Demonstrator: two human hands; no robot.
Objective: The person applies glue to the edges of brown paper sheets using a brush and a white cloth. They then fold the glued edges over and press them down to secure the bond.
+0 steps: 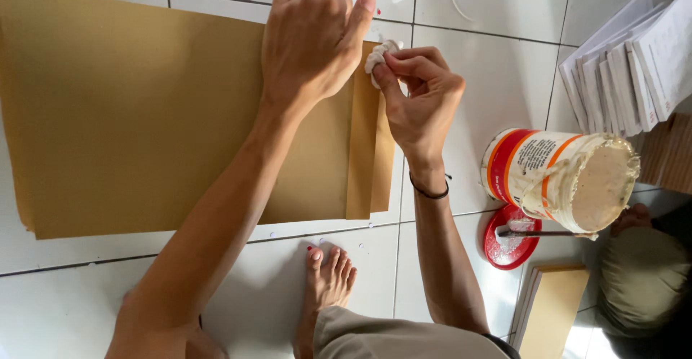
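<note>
1. My left hand (310, 38) lies palm-down on the large brown paper sheet (130, 107), fingers together and nearly flat, pressing near the sheet's right edge. It grips nothing; it only bears on the paper.
2. My right hand (418, 103) is curled closed, thumb and fingertips pinched on a small white wad of cloth (380, 55). The wad touches the top of the folded strip (369, 143) that runs down the sheet's right edge.
3. The two hands are just beside each other, the left thumb next to the wad.
4. The sheet lies flat on the white tiled floor (497, 78) and covers most of the left half of the view.
5. On my right wrist sits a thin black band (429, 193).
6. To the right of my right forearm: an open tin of pale paste (559, 179), tilted, with smeared rim, resting by a red lid (508, 247).
7. Upper right: stacked white booklets (627, 78). Lower right: tan paper pieces (551, 305).
8. My bare foot (328, 287) rests on the floor below the sheet.
</note>
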